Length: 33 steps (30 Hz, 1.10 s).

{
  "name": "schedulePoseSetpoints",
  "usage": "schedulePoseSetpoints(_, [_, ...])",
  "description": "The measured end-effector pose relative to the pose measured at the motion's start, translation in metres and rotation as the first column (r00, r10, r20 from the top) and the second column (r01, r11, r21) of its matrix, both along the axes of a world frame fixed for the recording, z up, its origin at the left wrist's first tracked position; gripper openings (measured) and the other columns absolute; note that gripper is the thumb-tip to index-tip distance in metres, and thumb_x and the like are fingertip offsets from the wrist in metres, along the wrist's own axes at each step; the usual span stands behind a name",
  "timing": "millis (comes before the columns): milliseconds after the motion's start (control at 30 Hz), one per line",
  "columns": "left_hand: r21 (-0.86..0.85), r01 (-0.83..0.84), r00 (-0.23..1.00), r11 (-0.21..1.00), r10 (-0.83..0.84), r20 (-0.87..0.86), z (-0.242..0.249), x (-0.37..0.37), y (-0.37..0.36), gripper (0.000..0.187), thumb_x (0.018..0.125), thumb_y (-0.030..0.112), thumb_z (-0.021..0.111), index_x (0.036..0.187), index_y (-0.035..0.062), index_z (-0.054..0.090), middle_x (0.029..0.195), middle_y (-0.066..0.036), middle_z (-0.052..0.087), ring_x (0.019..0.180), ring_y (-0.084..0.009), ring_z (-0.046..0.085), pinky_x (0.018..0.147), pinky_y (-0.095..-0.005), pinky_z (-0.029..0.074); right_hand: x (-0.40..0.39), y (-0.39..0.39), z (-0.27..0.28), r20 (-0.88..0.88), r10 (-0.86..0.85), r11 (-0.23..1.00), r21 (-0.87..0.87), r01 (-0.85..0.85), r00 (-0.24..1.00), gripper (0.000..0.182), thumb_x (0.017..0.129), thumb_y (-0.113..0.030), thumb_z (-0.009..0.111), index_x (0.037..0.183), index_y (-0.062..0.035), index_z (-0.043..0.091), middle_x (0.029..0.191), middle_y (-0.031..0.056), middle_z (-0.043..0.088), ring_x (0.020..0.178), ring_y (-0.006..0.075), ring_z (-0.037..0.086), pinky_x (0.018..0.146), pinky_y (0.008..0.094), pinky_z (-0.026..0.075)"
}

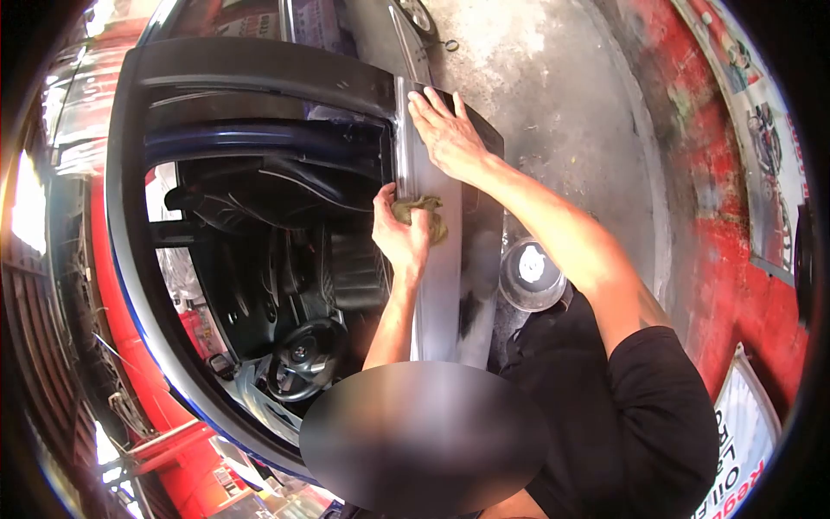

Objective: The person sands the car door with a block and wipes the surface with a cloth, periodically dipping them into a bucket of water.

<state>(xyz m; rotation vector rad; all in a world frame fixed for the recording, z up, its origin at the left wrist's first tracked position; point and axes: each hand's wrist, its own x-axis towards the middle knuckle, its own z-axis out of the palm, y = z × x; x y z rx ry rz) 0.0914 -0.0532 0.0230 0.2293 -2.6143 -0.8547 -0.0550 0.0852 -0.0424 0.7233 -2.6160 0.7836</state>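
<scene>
A crumpled olive-green cloth (432, 218) is gripped in my left hand (400, 232), which rests at the inner edge of the grey car door panel (439, 294). Farther up the same panel, my right hand (450, 138) lies flat with its fingers spread, near the panel's far end and its dark section. Nothing shows between the fingers of my right hand. Part of the cloth is hidden by my left fingers and thumb.
Through the window opening, a steering wheel (304, 359) and black seat (359, 268) are visible. A round bucket (532, 275) stands on the concrete floor (571, 147) beside the door. A red wall (718, 199) runs along the right, with a white sign (745, 415) near it.
</scene>
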Motion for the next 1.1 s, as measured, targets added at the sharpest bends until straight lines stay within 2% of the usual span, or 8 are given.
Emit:
schedulePoseSetpoints(167, [0.116, -0.026, 0.999, 0.993, 0.022, 0.04, 0.003, 0.0, 0.003, 0.055, 0.079, 0.013, 0.068, 0.132, 0.0016, 0.061, 0.109, -0.016, 0.07, 0.097, -0.0268, 0.068, 0.095, -0.0387, 0.054, -0.026, 0.003, 0.014, 0.049, 0.003, 0.999, 0.041, -0.005, 0.999, 0.068, 0.096, -0.017, 0.062, 0.157, 0.0059, 0.043, 0.171, 0.0185, 0.032, 0.16, 0.0402, 0.026, 0.122, 0.0745, 0.026])
schedulePoseSetpoints(267, [0.064, -0.019, 0.999, 0.998, 0.016, 0.051, 0.008, -0.001, 0.006, 0.056, 0.079, 0.014, 0.068, 0.133, 0.0017, 0.062, 0.109, -0.016, 0.07, 0.097, -0.0268, 0.069, 0.095, -0.0386, 0.054, 0.003, -0.009, -0.003, 0.003, -0.018, 0.999, -0.048, 0.018, 1.0, 0.071, 0.092, -0.019, 0.068, 0.154, 0.0085, 0.046, 0.168, 0.0213, 0.035, 0.159, 0.041, 0.028, 0.122, 0.0743, 0.026])
schedulePoseSetpoints(400, [0.023, -0.018, 0.999, 1.0, 0.017, 0.045, 0.001, 0.0, 0.0, 0.055, 0.079, 0.013, 0.068, 0.132, 0.0022, 0.062, 0.111, -0.017, 0.071, 0.096, -0.0274, 0.069, 0.095, -0.0392, 0.055, -0.012, 0.011, 0.021, 0.034, 0.08, 0.996, 0.039, -0.081, 0.996, 0.069, 0.092, -0.019, 0.066, 0.153, 0.0087, 0.048, 0.167, 0.0212, 0.036, 0.156, 0.0402, 0.033, 0.122, 0.0729, 0.026])
schedulePoseSetpoints(433, [0.036, -0.046, 0.998, 0.998, 0.044, 0.047, 0.002, -0.001, 0.0, 0.054, 0.077, 0.01, 0.069, 0.131, 0.0026, 0.063, 0.114, -0.022, 0.073, 0.101, -0.0372, 0.074, 0.095, -0.0431, 0.057, -0.01, 0.012, 0.02, 0.036, 0.078, 0.996, 0.04, -0.079, 0.996, 0.069, 0.092, -0.019, 0.066, 0.153, 0.0087, 0.048, 0.167, 0.0212, 0.036, 0.156, 0.0402, 0.033, 0.122, 0.0729, 0.026])
schedulePoseSetpoints(533, [0.074, -0.006, 1.0, 0.997, 0.004, 0.026, 0.001, -0.004, -0.007, 0.055, 0.077, 0.01, 0.069, 0.131, 0.0027, 0.063, 0.114, -0.022, 0.073, 0.101, -0.0371, 0.074, 0.095, -0.0431, 0.057, 0.004, -0.006, 0.007, 0.042, 0.03, 1.0, 0.001, -0.03, 0.999, 0.075, 0.092, -0.018, 0.065, 0.159, 0.0072, 0.041, 0.171, 0.0211, 0.031, 0.158, 0.0416, 0.03, 0.124, 0.0721, 0.022])
schedulePoseSetpoints(600, [0.051, 0.011, 1.0, 0.999, -0.012, 0.01, -0.002, -0.002, -0.004, 0.054, 0.079, 0.011, 0.068, 0.132, 0.0001, 0.062, 0.11, -0.016, 0.069, 0.097, -0.0262, 0.068, 0.095, -0.0386, 0.054, 0.019, -0.015, -0.008, 0.079, -0.007, 0.995, -0.099, 0.015, 0.997, 0.077, 0.092, -0.012, 0.061, 0.161, 0.0067, 0.035, 0.173, 0.0202, 0.026, 0.159, 0.0414, 0.026, 0.124, 0.0723, 0.022])
schedulePoseSetpoints(833, [0.08, -0.015, 0.999, 0.997, 0.012, 0.042, 0.002, 0.001, 0.001, 0.054, 0.079, 0.011, 0.069, 0.132, 0.0038, 0.062, 0.107, -0.016, 0.068, 0.095, -0.0275, 0.068, 0.093, -0.0392, 0.055, -0.037, -0.009, 0.008, 0.085, -0.073, 0.994, -0.075, 0.079, 0.994, 0.075, 0.095, -0.013, 0.061, 0.162, 0.007, 0.033, 0.174, 0.0196, 0.025, 0.159, 0.0454, 0.025, 0.121, 0.0774, 0.024])
schedulePoseSetpoints(1100, [0.036, -0.002, 1.0, 0.999, 0.002, 0.006, -0.001, -0.003, 0.002, 0.056, 0.079, 0.012, 0.068, 0.133, 0.0033, 0.062, 0.106, -0.017, 0.069, 0.093, -0.0286, 0.068, 0.092, -0.0395, 0.055, -0.027, -0.004, 0.001, 0.113, -0.017, 0.972, -0.233, 0.043, 0.993, 0.069, 0.096, -0.01, 0.055, 0.161, 0.0044, 0.037, 0.174, 0.0171, 0.025, 0.159, 0.0456, 0.025, 0.119, 0.0796, 0.023])
